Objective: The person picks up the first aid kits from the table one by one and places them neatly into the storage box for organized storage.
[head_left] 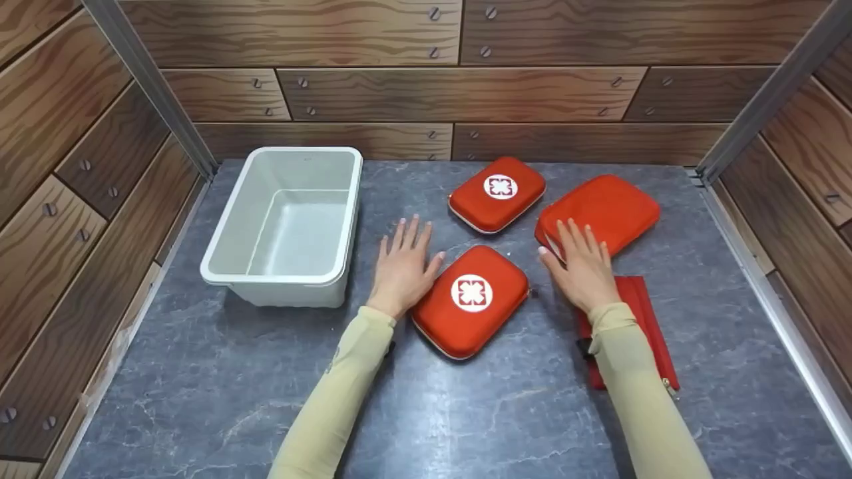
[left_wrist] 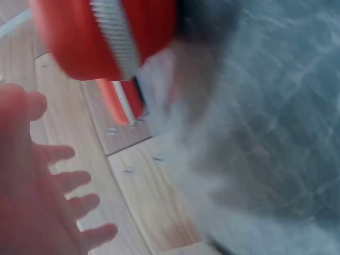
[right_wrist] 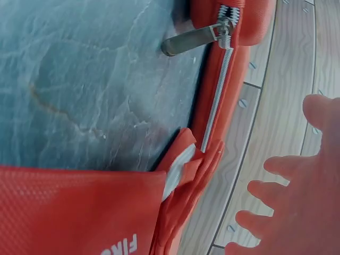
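My left hand has its fingers spread, just left of a red zip case with a white round emblem. In the left wrist view the hand is apart from the red case and its pale zip. My right hand, fingers extended, overlaps the near edge of a plain red pouch. Under that wrist lies a flat red pouch, partly hidden by the sleeve. The right wrist view shows the hand holding nothing, with white lettering on a red pouch.
A white plastic bin stands at the left with nothing inside. Another red case with a white emblem lies at the back centre. Wood-patterned walls enclose the grey marbled tabletop at the back and sides.
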{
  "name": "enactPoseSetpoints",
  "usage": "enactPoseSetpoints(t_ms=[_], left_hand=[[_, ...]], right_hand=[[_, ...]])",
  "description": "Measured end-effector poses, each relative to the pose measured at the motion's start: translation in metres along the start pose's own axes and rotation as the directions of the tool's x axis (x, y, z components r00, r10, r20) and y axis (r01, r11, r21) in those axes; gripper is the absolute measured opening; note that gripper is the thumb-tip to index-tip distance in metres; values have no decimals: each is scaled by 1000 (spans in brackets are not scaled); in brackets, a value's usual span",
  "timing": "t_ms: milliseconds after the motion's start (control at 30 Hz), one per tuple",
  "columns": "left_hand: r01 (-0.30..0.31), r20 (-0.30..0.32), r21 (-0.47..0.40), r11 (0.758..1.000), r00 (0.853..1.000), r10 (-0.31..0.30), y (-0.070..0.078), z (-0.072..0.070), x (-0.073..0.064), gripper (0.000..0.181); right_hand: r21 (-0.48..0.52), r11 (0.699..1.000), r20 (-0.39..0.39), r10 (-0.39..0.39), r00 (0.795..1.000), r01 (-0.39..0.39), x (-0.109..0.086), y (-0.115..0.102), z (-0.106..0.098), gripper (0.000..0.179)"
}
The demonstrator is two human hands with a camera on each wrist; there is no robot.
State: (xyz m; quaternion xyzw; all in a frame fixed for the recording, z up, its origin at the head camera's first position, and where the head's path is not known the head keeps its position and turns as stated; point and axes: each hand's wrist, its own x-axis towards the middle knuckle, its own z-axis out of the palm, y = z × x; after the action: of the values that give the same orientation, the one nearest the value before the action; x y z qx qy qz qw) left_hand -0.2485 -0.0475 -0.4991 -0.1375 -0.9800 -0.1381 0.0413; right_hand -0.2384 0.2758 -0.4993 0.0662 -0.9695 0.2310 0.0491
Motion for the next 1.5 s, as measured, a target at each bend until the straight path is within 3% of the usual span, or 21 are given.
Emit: enactPoseSetpoints(t_ms=[167,267,333,433,533,600,733,833,933,1033,1167,1267,1333,1500], left_hand=[[-112,-83,-65,992,991,107,5,-30,-18,57],[-182,-192,-103,978,968,160,1,-52,-32,50],[-228,-291,-129,965,939,183,-5,-67,-42,44],[-276,-452,-145,950,873,184,-20,-86,-55,37],[-280,-560,-156,947,815,149,-41,-105,-67,34],[-250,-599,-159,955,794,108,-56,-116,-74,36],[-134,-626,-179,975,779,-8,-90,-131,-88,46],[-2,-635,-184,983,764,-117,-117,-140,-100,51],[130,-623,-217,967,744,-240,-145,-146,-113,51],[249,-535,-314,916,751,-387,-167,-150,-123,51],[361,-314,-470,806,785,-535,-188,-149,-130,63],[410,-178,-548,729,795,-580,-200,-148,-129,72],[411,-113,-611,676,800,-589,-206,-147,-127,73],[355,-34,-749,560,823,-568,-213,-140,-120,67]], right_hand=[[24,1000,-19,6,1000,-6,-9,4,-7,75],[33,999,-40,10,999,-9,-17,6,-15,75],[44,999,-55,12,998,-10,-22,8,-21,74],[63,998,-78,15,997,-10,-31,10,-28,73],[76,997,-86,26,996,-20,-41,14,-34,72],[79,996,-88,36,995,-29,-48,17,-37,72],[94,994,-83,65,994,-57,-62,25,-40,73],[103,992,-84,85,993,-76,-72,32,-41,73],[96,991,-80,103,991,-95,-81,39,-41,72],[78,989,-55,133,990,-129,-92,47,-41,73],[44,980,6,197,980,-197,-107,56,-41,77],[31,971,55,237,970,-239,-116,59,-43,80],[23,965,90,259,962,-262,-121,60,-46,82],[-17,943,214,329,920,-333,-133,64,-56,93]])
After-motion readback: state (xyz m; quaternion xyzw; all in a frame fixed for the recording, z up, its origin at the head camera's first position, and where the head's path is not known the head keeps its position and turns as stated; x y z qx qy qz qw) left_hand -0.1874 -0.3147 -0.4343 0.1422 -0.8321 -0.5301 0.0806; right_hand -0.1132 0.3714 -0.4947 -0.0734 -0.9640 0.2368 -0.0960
